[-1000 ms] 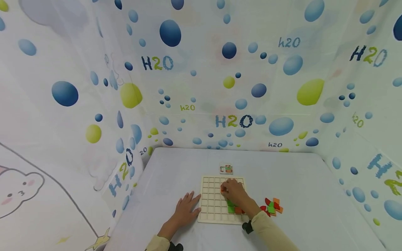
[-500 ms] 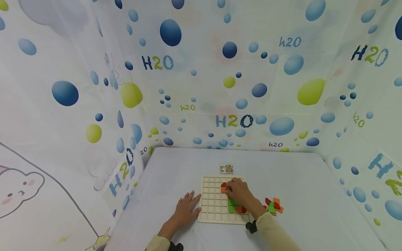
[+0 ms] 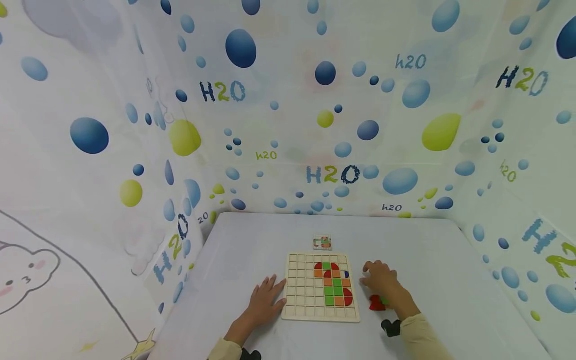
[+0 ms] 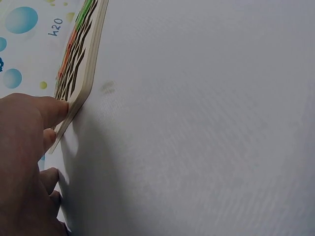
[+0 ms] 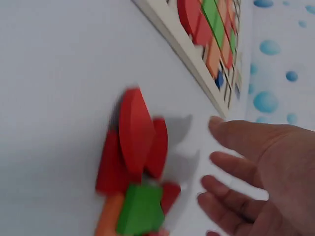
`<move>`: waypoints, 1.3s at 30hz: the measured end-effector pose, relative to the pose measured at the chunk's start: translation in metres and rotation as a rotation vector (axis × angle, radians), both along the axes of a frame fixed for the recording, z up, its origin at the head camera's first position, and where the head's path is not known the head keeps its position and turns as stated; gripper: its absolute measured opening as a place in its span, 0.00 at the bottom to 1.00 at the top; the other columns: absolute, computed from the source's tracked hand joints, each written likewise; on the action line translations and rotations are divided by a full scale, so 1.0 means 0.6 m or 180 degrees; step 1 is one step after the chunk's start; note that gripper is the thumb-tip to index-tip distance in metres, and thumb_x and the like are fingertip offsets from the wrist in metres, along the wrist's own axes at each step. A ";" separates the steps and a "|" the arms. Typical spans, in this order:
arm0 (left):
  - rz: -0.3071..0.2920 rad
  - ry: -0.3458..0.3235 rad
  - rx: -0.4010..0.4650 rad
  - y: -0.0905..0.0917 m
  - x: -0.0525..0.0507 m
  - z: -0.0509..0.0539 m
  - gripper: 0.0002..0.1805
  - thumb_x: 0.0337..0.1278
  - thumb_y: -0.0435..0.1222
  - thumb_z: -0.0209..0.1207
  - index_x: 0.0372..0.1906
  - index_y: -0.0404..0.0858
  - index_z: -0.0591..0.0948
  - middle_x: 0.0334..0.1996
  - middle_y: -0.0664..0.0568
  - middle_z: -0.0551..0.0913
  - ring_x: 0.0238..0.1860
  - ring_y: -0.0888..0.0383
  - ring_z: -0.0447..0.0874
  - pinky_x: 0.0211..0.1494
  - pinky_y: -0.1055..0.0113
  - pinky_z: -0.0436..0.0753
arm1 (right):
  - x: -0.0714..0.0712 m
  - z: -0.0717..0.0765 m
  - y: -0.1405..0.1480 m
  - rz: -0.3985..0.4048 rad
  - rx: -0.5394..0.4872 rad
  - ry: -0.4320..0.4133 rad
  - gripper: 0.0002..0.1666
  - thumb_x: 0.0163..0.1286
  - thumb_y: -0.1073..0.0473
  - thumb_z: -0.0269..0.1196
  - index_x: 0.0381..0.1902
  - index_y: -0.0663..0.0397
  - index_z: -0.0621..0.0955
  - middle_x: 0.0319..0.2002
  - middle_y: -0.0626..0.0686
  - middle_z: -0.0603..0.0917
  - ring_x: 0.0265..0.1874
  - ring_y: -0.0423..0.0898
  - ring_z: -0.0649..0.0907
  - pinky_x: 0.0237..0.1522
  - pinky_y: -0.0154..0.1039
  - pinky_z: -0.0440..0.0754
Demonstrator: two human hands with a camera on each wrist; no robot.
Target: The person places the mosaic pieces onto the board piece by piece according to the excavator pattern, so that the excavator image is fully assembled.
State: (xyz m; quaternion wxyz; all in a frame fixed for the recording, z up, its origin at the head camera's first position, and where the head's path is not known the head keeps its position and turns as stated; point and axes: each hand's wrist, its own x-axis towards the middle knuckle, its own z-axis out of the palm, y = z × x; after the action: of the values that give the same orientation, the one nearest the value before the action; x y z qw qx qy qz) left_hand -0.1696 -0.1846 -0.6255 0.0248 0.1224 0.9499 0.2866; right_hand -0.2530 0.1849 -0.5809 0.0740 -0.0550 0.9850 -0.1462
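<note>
A pale wooden grid board [image 3: 306, 313] lies on the table, its right half holding red, green and orange pieces and a small blue one [image 3: 346, 274]. My left hand [image 3: 264, 301] lies flat at the board's left edge, thumb and fingertip touching it; the left wrist view shows the thumb against the board's corner [image 4: 83, 93]. Right of the board, my right hand [image 3: 386, 285] hovers with bent, spread fingers and nothing between them. Beneath and beside it is a pile of loose pieces, with a red piece [image 5: 135, 132] and a green piece [image 5: 140, 209] in the right wrist view.
A small patterned card [image 3: 322, 242] lies behind the board. The white table [image 3: 252, 240] is backed by a curtain [image 3: 288, 130] printed with blue and green drops. Dark wrist mounts sit below both hands.
My right hand has moved off the board to the right, over the loose pieces. The pieces it covered on the board, including the blue one, now show. My left hand has stayed in place.
</note>
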 end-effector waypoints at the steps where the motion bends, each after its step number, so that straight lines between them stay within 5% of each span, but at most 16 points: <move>1: 0.0015 0.0006 -0.0015 0.000 -0.001 -0.004 0.31 0.76 0.45 0.58 0.77 0.39 0.71 0.79 0.31 0.63 0.80 0.27 0.56 0.77 0.24 0.53 | 0.001 0.003 0.012 -0.0056 0.0040 -0.0070 0.21 0.68 0.52 0.74 0.51 0.57 0.83 0.46 0.60 0.83 0.45 0.58 0.81 0.57 0.71 0.78; 7: 0.0042 0.0025 0.0036 -0.002 -0.005 -0.015 0.31 0.76 0.46 0.56 0.78 0.39 0.71 0.80 0.32 0.62 0.81 0.27 0.54 0.78 0.24 0.52 | 0.011 0.013 0.071 -0.0167 -0.0098 -0.0270 0.21 0.67 0.53 0.75 0.47 0.60 0.80 0.41 0.60 0.81 0.39 0.57 0.80 0.53 0.72 0.75; 15: 0.0065 0.0057 0.0113 -0.002 -0.006 -0.022 0.32 0.76 0.46 0.56 0.78 0.39 0.71 0.80 0.32 0.62 0.81 0.27 0.54 0.77 0.24 0.51 | 0.022 0.003 0.084 -0.0165 -0.0249 -0.0405 0.08 0.67 0.61 0.73 0.38 0.55 0.82 0.36 0.54 0.81 0.35 0.51 0.80 0.51 0.67 0.71; 26: 0.0019 -0.0070 0.0031 0.000 -0.003 0.002 0.32 0.76 0.45 0.57 0.78 0.38 0.71 0.80 0.31 0.62 0.81 0.27 0.55 0.77 0.24 0.51 | 0.029 -0.003 0.081 -0.0050 -0.0378 -0.0311 0.11 0.65 0.60 0.75 0.40 0.55 0.82 0.33 0.51 0.85 0.35 0.48 0.83 0.47 0.62 0.71; 39: 0.0046 -0.0043 -0.0012 0.000 -0.001 0.001 0.31 0.75 0.45 0.58 0.77 0.39 0.72 0.80 0.32 0.63 0.80 0.28 0.56 0.77 0.24 0.53 | 0.019 -0.037 0.060 0.0011 -0.0317 0.0037 0.12 0.67 0.66 0.71 0.47 0.59 0.82 0.39 0.55 0.81 0.39 0.52 0.81 0.43 0.58 0.79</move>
State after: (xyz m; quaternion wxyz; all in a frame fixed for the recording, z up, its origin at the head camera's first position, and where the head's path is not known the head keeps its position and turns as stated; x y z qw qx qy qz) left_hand -0.1704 -0.1846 -0.6250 0.0294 0.1135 0.9511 0.2859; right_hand -0.2417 0.2210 -0.6031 0.0658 -0.0612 0.9768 -0.1946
